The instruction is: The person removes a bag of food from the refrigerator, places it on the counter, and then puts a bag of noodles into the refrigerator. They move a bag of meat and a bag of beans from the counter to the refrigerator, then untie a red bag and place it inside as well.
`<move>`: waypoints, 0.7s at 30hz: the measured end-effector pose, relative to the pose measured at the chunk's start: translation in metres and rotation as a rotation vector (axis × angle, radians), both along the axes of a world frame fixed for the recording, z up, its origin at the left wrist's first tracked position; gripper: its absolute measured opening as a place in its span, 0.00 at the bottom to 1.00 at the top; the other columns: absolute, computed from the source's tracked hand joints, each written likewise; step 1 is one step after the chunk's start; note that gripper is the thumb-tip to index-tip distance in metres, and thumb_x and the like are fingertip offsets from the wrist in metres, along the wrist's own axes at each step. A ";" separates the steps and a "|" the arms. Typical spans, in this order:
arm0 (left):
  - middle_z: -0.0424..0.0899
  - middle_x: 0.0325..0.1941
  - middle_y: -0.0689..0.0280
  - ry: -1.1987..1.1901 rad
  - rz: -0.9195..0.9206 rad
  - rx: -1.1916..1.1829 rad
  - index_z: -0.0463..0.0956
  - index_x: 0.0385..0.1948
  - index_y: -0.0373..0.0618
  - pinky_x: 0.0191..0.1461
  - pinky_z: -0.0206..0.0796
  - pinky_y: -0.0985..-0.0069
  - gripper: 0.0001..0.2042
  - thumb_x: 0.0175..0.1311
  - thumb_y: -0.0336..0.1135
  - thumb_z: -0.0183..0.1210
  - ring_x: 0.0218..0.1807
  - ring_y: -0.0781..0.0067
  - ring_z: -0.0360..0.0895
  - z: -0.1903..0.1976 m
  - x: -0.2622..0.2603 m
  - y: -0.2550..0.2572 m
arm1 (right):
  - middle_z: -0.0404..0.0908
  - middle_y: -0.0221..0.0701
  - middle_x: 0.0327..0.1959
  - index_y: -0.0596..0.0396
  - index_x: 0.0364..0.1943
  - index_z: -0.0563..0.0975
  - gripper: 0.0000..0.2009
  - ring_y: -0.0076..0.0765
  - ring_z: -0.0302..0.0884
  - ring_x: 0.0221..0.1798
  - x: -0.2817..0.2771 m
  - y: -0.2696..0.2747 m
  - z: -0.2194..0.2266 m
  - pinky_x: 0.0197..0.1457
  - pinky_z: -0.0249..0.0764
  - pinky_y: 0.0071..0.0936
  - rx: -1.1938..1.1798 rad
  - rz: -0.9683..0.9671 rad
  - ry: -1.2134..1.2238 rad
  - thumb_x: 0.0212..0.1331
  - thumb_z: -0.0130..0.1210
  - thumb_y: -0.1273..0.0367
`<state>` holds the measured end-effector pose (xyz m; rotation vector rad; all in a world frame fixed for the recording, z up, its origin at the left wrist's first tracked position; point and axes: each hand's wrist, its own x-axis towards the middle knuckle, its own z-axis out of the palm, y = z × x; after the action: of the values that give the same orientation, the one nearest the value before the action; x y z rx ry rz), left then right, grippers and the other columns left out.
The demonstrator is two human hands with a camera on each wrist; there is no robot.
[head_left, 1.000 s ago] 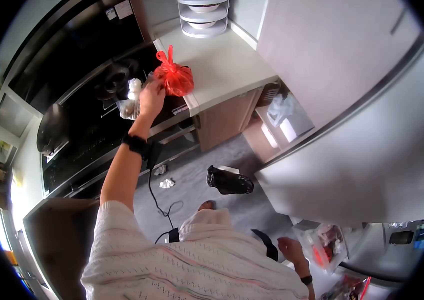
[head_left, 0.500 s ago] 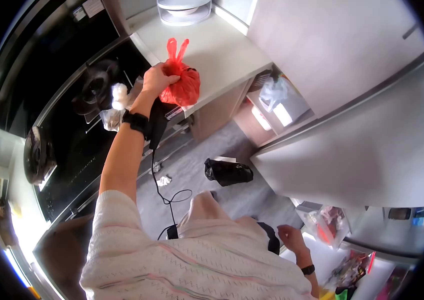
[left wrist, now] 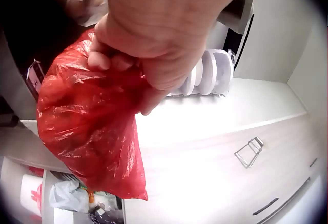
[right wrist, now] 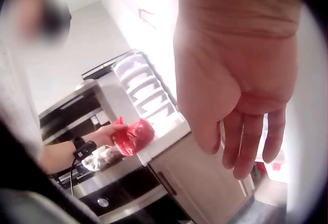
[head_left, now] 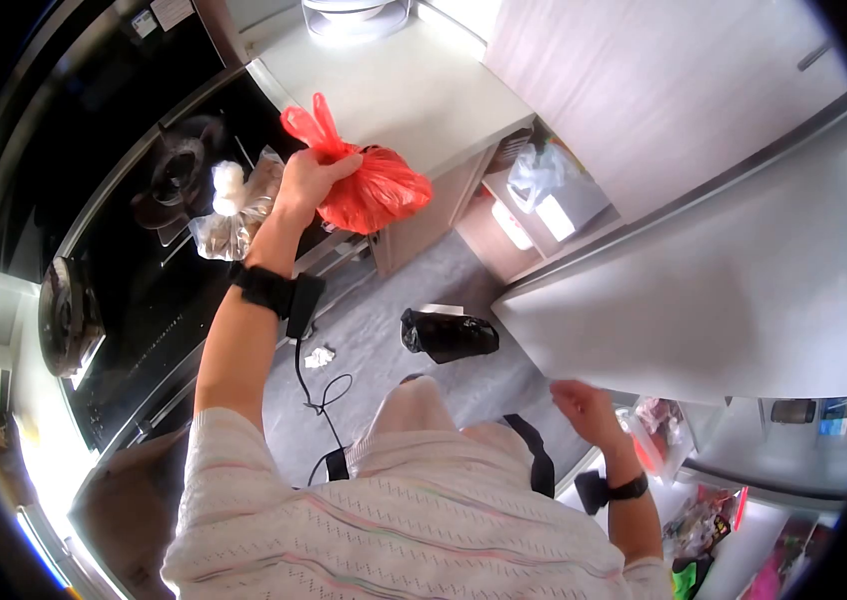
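My left hand grips the gathered neck of a red plastic bag, whose tied handles stick up above the fingers. In the left wrist view the bag bulges below the curled fingers; what it contains is hidden. A knotted clear bag with brownish contents sits on the black stovetop beside the left wrist. Nothing is in my right hand, which hangs with relaxed fingers near the open fridge. The right wrist view shows that hand with its fingers loosely extended.
A light counter with a white tiered rack lies beyond the red bag. The fridge door stands open on the right, packed bags inside. On the floor are a black bag and crumpled white paper.
My left hand has taken hold of the red bag and moved it off the counter toward the right and nearer to me. My right hand has risen a little.
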<state>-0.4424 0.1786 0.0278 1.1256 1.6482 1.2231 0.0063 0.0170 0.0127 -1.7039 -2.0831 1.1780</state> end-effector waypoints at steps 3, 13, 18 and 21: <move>0.78 0.38 0.65 -0.262 -0.155 0.058 0.73 0.41 0.32 0.45 0.68 0.77 0.15 0.54 0.31 0.59 0.39 0.76 0.75 0.005 0.032 -0.034 | 0.78 0.38 0.38 0.57 0.42 0.75 0.12 0.37 0.77 0.39 -0.060 0.048 0.035 0.41 0.72 0.26 0.180 -0.001 0.246 0.52 0.55 0.72; 0.79 0.34 0.61 0.163 -0.625 -0.244 0.76 0.38 0.44 0.42 0.68 0.76 0.13 0.50 0.34 0.60 0.37 0.72 0.77 -0.014 0.102 -0.119 | 0.76 0.36 0.32 0.55 0.41 0.73 0.16 0.46 0.72 0.36 -0.149 0.064 -0.011 0.40 0.66 0.38 0.328 0.336 0.134 0.46 0.57 0.68; 0.73 0.44 0.62 1.167 -0.006 0.256 0.73 0.39 0.48 0.50 0.64 0.65 0.17 0.43 0.32 0.60 0.47 0.60 0.69 0.006 -0.025 -0.098 | 0.76 0.42 0.27 0.56 0.35 0.74 0.11 0.51 0.73 0.30 -0.102 0.035 -0.036 0.32 0.69 0.35 0.077 0.105 0.192 0.46 0.55 0.69; 0.70 0.51 0.59 1.329 0.088 0.106 0.70 0.49 0.50 0.54 0.62 0.64 0.24 0.44 0.37 0.61 0.54 0.57 0.66 -0.018 -0.103 -0.077 | 0.76 0.41 0.26 0.56 0.36 0.74 0.11 0.50 0.74 0.29 -0.067 0.027 -0.039 0.33 0.69 0.35 0.185 0.077 0.071 0.46 0.56 0.69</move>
<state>-0.5458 0.1014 0.0094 2.1926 2.5609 0.5254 -0.0606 0.0437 -0.0262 -1.4911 -2.1577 1.0142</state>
